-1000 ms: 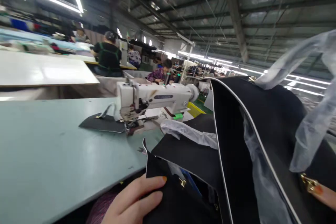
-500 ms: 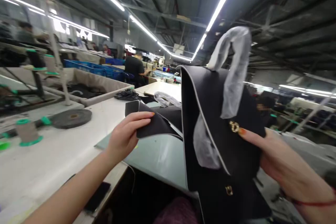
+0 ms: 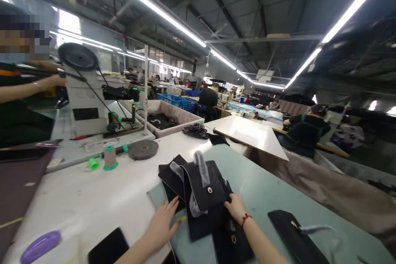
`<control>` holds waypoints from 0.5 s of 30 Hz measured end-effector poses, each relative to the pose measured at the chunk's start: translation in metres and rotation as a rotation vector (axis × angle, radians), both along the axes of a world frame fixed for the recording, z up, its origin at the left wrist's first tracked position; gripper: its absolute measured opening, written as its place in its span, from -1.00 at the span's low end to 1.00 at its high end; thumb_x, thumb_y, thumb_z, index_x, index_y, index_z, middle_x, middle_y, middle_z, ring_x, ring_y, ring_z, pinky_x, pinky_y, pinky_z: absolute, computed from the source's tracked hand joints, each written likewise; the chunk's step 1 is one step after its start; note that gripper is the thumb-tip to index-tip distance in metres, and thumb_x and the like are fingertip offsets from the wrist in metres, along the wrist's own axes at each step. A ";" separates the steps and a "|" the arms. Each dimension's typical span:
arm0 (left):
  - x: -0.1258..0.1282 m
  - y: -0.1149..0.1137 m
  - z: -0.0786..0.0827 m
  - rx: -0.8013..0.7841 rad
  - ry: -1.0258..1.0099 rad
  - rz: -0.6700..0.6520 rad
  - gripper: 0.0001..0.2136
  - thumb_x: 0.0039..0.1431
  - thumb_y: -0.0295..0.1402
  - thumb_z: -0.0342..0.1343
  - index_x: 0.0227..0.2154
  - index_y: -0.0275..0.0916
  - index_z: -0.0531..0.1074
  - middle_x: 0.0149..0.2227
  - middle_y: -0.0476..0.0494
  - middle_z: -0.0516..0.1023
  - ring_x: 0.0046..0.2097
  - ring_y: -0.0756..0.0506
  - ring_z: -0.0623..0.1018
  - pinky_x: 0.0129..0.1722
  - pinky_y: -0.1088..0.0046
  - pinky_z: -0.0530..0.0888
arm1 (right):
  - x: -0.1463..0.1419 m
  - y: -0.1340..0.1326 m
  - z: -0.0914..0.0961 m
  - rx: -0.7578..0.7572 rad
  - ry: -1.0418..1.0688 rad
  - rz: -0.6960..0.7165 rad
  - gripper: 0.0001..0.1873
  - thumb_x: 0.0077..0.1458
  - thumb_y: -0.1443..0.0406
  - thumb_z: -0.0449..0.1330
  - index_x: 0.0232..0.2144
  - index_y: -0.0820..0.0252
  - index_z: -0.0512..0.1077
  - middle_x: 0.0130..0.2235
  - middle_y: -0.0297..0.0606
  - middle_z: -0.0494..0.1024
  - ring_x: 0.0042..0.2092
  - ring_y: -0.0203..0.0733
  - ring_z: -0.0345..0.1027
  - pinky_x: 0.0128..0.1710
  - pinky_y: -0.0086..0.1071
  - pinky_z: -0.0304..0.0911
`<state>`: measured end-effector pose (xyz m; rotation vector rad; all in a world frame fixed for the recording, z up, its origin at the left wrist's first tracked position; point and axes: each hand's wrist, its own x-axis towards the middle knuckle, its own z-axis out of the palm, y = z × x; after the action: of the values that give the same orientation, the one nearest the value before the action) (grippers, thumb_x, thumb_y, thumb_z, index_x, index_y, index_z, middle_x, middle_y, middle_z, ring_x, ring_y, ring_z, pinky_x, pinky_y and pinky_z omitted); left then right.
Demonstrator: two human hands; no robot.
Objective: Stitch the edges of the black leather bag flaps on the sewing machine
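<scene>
A black bag [image 3: 202,192] with white edging, gold clasps and a plastic-wrapped handle lies on the pale green table [image 3: 266,189] in front of me. My left hand [image 3: 163,222] rests flat with fingers spread on the bag's left flap at the table's near corner. My right hand [image 3: 235,207] lies on the bag's right side, fingers pressed onto the black material. A red cord circles that wrist.
A second black piece [image 3: 297,237] lies to the right. A phone [image 3: 108,249] and purple object [image 3: 38,245] sit near left. Thread spools [image 3: 109,157], a tape roll [image 3: 143,149] and a machine [image 3: 85,95] stand behind. A person [image 3: 18,90] works at far left; others sit farther back.
The bag was held up in the air in both hands; it now lies on the table. My view has swung left and lifted across the workshop.
</scene>
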<state>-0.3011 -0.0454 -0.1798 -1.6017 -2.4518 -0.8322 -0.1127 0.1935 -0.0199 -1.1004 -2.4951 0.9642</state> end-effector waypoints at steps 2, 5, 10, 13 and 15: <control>-0.007 0.013 -0.002 -0.062 0.031 0.053 -0.50 0.25 -0.17 -0.08 0.22 -0.22 0.23 0.29 -0.20 0.21 0.25 -0.27 0.30 0.29 -0.05 0.13 | -0.013 0.024 -0.029 0.044 0.033 -0.046 -0.94 -0.16 0.34 0.19 -0.57 0.23 0.45 -0.47 -0.20 0.51 -0.25 0.02 0.46 -0.22 -0.26 0.34; -0.018 0.036 0.004 -0.067 0.092 0.132 -0.51 0.28 -0.15 -0.13 0.22 -0.18 0.21 0.28 -0.18 0.25 0.25 -0.27 0.29 0.29 -0.07 0.09 | -0.042 0.058 -0.051 0.111 0.124 -0.122 -0.76 -0.08 0.32 0.09 -0.36 0.32 0.49 -0.27 -0.05 0.52 -0.09 0.08 0.40 -0.05 -0.19 0.29; -0.016 0.046 0.000 0.074 0.085 0.283 -0.52 0.30 -0.26 -0.15 0.24 -0.28 0.13 0.25 -0.27 0.26 0.24 -0.20 0.29 0.24 0.07 0.24 | -0.067 0.066 -0.070 0.233 0.302 -0.211 -0.34 0.08 0.23 -0.02 0.19 0.49 0.12 0.28 0.16 0.02 0.33 0.08 -0.18 0.26 -0.12 -0.05; -0.012 0.040 -0.002 0.162 0.076 0.342 -0.61 0.30 -0.33 -0.16 0.15 -0.24 0.24 0.16 -0.23 0.34 0.19 -0.17 0.34 0.17 0.15 0.34 | -0.040 0.031 -0.103 0.397 0.317 -0.140 -0.32 0.16 0.15 -0.05 0.25 0.39 0.07 0.33 0.08 -0.08 0.34 0.12 -0.21 0.27 -0.03 -0.08; -0.012 0.038 0.002 0.154 0.098 0.301 -0.62 0.29 -0.34 -0.14 0.14 -0.15 0.28 0.14 -0.17 0.37 0.16 -0.17 0.36 0.17 0.14 0.34 | -0.017 0.000 -0.130 0.448 0.168 -0.094 -0.32 0.18 0.09 -0.05 0.27 0.32 0.09 0.33 0.03 -0.03 0.33 0.16 -0.17 0.24 0.02 -0.04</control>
<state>-0.3128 -0.0070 -0.1780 -1.1562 -2.4103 -0.8456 -0.1296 0.1931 -0.1503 -0.9363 -2.3356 0.4184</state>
